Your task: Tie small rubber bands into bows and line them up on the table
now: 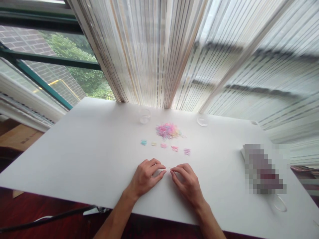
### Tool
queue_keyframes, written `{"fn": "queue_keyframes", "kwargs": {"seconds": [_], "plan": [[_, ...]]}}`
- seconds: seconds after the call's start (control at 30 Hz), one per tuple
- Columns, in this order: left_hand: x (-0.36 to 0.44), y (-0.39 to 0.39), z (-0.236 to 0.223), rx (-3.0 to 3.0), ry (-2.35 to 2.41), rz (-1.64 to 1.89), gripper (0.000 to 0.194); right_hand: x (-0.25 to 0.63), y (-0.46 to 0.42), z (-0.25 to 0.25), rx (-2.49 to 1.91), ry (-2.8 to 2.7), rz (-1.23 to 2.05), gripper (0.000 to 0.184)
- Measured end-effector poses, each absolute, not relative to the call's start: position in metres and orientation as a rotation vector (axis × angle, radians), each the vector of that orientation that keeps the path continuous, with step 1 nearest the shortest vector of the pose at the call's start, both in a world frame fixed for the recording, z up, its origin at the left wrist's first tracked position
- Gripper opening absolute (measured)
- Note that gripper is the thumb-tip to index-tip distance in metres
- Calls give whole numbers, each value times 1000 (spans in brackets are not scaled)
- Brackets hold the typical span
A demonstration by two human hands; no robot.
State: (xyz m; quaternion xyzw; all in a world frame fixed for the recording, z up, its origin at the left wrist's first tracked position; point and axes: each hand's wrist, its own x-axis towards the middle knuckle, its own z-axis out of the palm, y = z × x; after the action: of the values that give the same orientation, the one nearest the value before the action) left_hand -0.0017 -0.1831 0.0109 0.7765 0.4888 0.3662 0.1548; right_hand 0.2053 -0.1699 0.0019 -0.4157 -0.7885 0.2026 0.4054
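Note:
My left hand (148,174) and my right hand (187,182) meet over the white table (87,159), close to its near edge. Thumb and fingers of each hand are pinched, and a small pale, thin piece (168,169) shows between the fingertips. Its kind is too small to make out. Beyond my hands lies a row of little sorted groups: blue (144,142), yellowish (154,144), light pink (163,145), deeper pink (174,148) and purple (187,151). Behind them is a loose pile of thin pastel pieces (168,130).
A clear round container (145,117) stands left of the pile, and a clear shallow round lid or dish (202,122) lies to its right. At the right a blurred-out flat object (264,169) rests near a white loop (279,203). String curtains (149,56) hang along the far edge.

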Motion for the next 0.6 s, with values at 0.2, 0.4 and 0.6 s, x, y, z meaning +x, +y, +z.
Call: {"fn": "queue_keyframes", "kwargs": {"seconds": [0.2, 0.4, 0.6], "plan": [[-2, -178, 21, 2260, 1385, 1008, 10, 206, -170, 4, -1039, -1962, 470, 10], [-9, -135, 46, 2252, 1513, 1049, 9, 206, -170, 4, -1058, -1940, 463, 11], [-18, -98, 31, 2144, 1665, 1006, 10, 205, -171, 4, -1044, -2048, 508, 9]]}}
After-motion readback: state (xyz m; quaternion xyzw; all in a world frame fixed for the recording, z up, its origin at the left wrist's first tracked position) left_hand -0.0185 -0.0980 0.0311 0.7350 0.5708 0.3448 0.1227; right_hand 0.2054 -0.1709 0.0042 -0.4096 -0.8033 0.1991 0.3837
